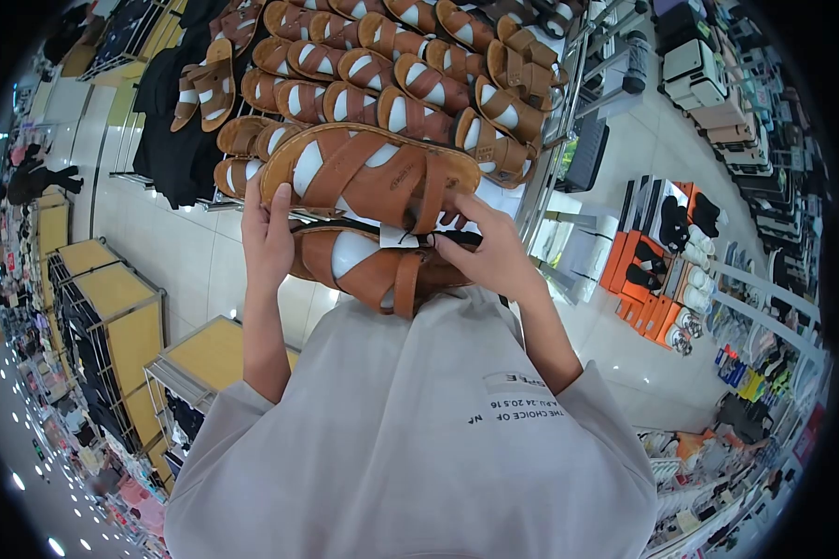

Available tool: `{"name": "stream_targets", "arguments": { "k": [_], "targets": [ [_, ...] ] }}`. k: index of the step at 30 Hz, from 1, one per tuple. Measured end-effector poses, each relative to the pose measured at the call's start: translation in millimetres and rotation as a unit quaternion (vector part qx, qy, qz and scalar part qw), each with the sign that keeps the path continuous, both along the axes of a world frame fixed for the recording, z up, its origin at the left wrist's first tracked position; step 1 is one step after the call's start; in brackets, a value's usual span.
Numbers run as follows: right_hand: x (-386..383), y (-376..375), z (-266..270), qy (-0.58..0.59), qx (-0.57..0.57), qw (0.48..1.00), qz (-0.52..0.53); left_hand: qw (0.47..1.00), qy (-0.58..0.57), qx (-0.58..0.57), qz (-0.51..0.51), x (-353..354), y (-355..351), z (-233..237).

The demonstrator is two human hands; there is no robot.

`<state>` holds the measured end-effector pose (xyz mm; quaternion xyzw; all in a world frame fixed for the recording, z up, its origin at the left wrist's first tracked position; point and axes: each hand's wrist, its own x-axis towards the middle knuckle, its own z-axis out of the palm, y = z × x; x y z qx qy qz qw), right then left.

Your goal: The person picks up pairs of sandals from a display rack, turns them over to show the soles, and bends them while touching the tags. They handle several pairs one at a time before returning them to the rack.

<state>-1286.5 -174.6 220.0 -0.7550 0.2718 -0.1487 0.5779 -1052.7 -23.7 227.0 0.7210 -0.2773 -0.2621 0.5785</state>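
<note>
- Shoe shop, pale tiled floor (172, 247).
- Brown sandal pair (373, 177): held just in front of the display rack (391, 74). Left hand (268, 238) wraps one end; right hand (494, 256) pinches the tagged straps.
- Display rack: rows of matching sandals.

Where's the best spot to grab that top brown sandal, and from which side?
Likely the sole rim at the left end of the top sandal, from below, as the left hand does: its straps bulge with stuffing, while the flat sole offers fingers a thin, firm edge.
</note>
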Motion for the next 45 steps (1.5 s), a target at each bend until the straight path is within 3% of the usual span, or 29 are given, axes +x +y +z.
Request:
{"name": "stream_targets", "arguments": {
  "k": [9,15,21,24,39,42,45],
  "targets": [
    [4,-14,-35,-0.042,0.141,0.986,0.075,0.999,-0.040,0.029,-0.010,6,3,-2],
    [1,-15,-30,-0.124,0.035,0.992,0.017,0.999,-0.035,0.022,0.006,4,3,-5],
    [-10,-11,-3,-0.028,0.086,0.995,0.030,0.999,-0.023,0.042,0.002,6,4,-5],
    [-12,-7,-10,-0.041,0.042,0.998,0.021,0.999,-0.020,0.038,0.006,5,2,-5],
    [-14,-7,3,-0.020,0.109,0.991,0.076,0.999,-0.009,0.036,-0.001,7,4,-8],
    [-13,-2,-4,-0.072,0.078,0.992,0.065,1.000,-0.005,0.027,0.002,5,3,-6],
    [-15,-5,4,-0.015,0.115,0.990,0.076,1.000,-0.012,0.022,0.003,5,3,-7]
  ]
}}
